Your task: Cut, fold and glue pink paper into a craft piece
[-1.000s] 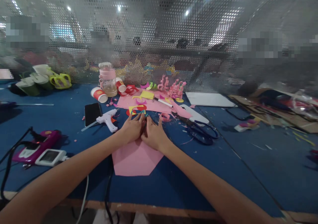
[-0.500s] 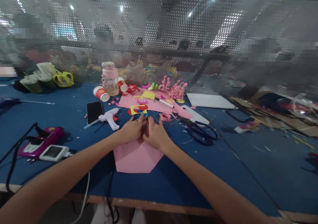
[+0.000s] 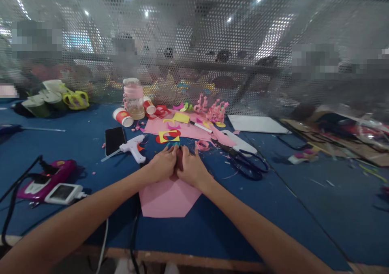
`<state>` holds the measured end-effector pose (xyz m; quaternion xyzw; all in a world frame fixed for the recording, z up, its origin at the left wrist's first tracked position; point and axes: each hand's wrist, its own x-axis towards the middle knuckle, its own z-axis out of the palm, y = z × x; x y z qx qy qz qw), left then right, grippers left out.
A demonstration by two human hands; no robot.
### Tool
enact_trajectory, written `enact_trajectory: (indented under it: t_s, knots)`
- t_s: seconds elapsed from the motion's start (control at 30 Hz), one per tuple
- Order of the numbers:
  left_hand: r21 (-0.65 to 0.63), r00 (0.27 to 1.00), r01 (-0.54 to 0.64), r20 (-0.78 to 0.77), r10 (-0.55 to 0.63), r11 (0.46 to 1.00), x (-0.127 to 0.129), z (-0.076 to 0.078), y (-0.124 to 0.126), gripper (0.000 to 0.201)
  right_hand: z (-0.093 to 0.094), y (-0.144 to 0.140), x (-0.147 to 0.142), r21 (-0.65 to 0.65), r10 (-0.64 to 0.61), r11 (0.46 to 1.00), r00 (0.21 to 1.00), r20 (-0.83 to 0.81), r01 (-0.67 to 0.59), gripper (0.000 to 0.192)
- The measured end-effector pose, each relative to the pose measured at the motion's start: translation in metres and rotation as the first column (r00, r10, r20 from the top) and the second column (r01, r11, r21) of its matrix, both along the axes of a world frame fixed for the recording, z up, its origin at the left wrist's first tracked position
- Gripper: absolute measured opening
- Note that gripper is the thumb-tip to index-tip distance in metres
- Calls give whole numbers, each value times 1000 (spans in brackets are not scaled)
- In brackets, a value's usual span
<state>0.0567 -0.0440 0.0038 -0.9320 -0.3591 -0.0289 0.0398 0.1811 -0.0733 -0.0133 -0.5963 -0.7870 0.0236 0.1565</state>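
Note:
A sheet of pink paper (image 3: 168,201) with angled lower corners lies in front of me on the blue table. My left hand (image 3: 161,163) is closed at the paper's upper part, fingers bent and pressed together. Right beside it, my right hand (image 3: 193,169) is closed on the same area, thumbs nearly meeting. The hands cover the upper part of the paper, so exactly how the fingertips pinch it is hidden. Just beyond the fingers lie a yellow paper cut-out (image 3: 169,136) over red pieces and a small pink paper roll (image 3: 202,145).
A white glue gun (image 3: 135,149) and black phone (image 3: 114,139) lie to the left, with a purple power strip (image 3: 57,176) nearer. Dark blue-handled scissors (image 3: 251,164) lie right. Behind stand a bottle (image 3: 133,99), paper cups (image 3: 123,117) and a perforated metal screen (image 3: 188,35).
My hands stay on the pink paper, the fingers drawn slightly closer together. The view has shifted a little; the things on the table lie as before.

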Motion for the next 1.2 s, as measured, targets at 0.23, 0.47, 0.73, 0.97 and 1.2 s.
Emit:
enact_trajectory:
  t_s: [0.23, 0.47, 0.73, 0.97, 1.2]
  knots:
    - [-75, 994, -95, 55, 99, 993, 2, 2, -4, 48, -10, 3, 5, -8, 20, 1000, 994, -104, -21, 66]
    - [57, 999, 17, 45, -20, 998, 2, -15, 0, 50, -7, 1, 0, -87, 96, 991, 994, -57, -100, 79]
    - [113, 998, 34, 44, -39, 993, 1, -19, -6, 42, 0, -3, -3, -102, 107, 990, 992, 65, -100, 83]
    - [92, 994, -97, 54, 92, 991, -1, -17, -12, 60, 0, 0, -4, -47, 129, 991, 985, 117, -124, 78]
    - [116, 997, -53, 57, 47, 992, 0, -20, -5, 58, 2, 0, -4, -45, 106, 994, 983, 148, -101, 75]
